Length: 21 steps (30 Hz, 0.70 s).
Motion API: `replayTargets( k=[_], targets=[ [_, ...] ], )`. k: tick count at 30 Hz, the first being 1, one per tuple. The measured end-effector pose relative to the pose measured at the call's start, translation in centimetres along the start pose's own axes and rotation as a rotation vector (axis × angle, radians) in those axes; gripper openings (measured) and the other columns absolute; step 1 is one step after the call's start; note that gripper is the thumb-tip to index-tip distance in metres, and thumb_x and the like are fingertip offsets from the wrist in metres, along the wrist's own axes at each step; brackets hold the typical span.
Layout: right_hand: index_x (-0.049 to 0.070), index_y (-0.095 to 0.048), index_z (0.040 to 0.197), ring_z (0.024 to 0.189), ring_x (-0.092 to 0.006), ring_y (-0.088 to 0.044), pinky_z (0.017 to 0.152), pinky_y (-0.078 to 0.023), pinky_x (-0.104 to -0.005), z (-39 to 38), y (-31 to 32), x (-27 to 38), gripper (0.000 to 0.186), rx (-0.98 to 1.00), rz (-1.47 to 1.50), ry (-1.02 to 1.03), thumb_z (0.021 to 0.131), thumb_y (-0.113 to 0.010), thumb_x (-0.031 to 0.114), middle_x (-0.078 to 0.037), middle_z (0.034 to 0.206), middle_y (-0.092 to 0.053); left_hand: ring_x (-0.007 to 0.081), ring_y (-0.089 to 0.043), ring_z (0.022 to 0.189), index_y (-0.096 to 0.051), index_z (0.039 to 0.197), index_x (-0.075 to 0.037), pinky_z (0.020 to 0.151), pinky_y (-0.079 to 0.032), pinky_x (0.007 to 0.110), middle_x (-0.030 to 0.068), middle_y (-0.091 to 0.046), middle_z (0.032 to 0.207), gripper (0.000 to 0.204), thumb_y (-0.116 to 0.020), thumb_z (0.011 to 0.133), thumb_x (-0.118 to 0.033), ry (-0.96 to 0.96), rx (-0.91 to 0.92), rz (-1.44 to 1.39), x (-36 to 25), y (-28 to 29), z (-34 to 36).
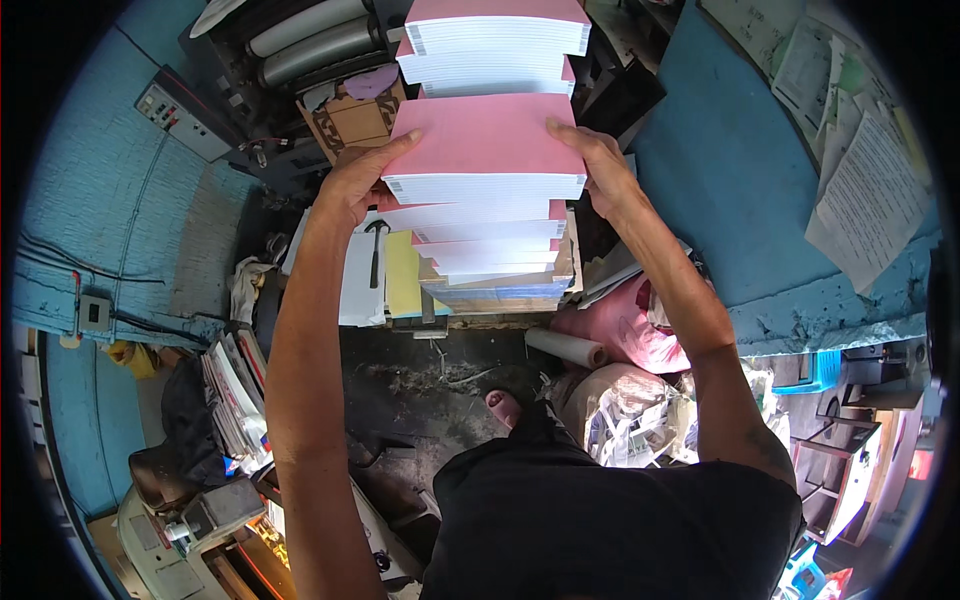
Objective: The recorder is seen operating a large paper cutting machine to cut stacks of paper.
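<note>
Both my arms reach forward to a pink-topped block of paper (485,140) with white page edges. My left hand (358,178) grips its left side, thumb on the top sheet and fingers beneath the edge. At the right side my right hand (600,165) holds it the same way, its fingers mostly hidden. Under this block rises a tall pile of similar paper blocks (490,232), set unevenly over one another. Behind it stands another stack of pink-topped paper blocks (500,38). Whether the held block touches the pile below cannot be made out.
A hammer (376,250) lies on white sheets left of the pile, by a yellow sheet (403,275). Machine rollers (315,45) stand at the back left. A paper roll (565,346) and stuffed bags (625,405) lie on the floor. Papers hang on the blue right wall (720,150).
</note>
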State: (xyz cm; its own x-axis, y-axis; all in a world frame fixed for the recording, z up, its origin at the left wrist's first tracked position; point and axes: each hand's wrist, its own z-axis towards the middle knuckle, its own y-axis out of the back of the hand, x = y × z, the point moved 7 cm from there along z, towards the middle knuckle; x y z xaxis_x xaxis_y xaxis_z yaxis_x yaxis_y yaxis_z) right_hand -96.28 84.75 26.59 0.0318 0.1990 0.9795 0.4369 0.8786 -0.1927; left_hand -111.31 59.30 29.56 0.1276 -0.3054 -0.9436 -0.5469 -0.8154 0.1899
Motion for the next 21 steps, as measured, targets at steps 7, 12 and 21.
replayTargets(
  k=[7, 12, 21],
  targets=[
    [-0.009, -0.062, 0.113, 0.084, -0.0163, -0.063, 0.071, -0.049, -0.0291, 0.6, 0.1, -0.3, 0.067, 0.032, -0.095, 0.019, 0.084, -0.07, 0.051, -0.01, 0.09, -0.066, 0.0205, -0.069, 0.082, -0.068, 0.111, 0.003, 0.073, -0.055, 0.032, 0.0115, -0.071, 0.098, 0.064, -0.071, 0.085, -0.055, -0.075, -0.003, 0.249, -0.7, -0.1, -0.2],
    [-0.006, -0.064, 0.117, 0.087, -0.0188, -0.064, 0.072, -0.05, -0.0311, 0.1, 0.2, 0.3, 0.063, 0.039, -0.14, -0.023, 0.089, -0.065, 0.05, -0.012, 0.099, -0.069, 0.0177, -0.061, 0.097, -0.06, 0.124, 0.008, 0.087, -0.049, 0.034, 0.012, -0.067, 0.11, 0.069, -0.049, 0.1, -0.056, -0.128, -0.038, 0.271, -0.9, -0.4, -0.6],
    [-0.004, -0.051, 0.135, 0.117, -0.0266, -0.059, 0.092, -0.051, -0.0401, -0.6, -0.7, 0.3, 0.085, 0.148, -0.214, -0.042, 0.091, -0.052, 0.068, -0.02, 0.123, -0.062, 0.0202, -0.06, 0.105, -0.058, 0.128, 0.01, 0.091, -0.047, 0.034, 0.0161, -0.065, 0.117, 0.069, -0.049, 0.1, -0.053, -0.051, -0.015, 0.273, -1.4, -0.9, -2.0]
  ],
)
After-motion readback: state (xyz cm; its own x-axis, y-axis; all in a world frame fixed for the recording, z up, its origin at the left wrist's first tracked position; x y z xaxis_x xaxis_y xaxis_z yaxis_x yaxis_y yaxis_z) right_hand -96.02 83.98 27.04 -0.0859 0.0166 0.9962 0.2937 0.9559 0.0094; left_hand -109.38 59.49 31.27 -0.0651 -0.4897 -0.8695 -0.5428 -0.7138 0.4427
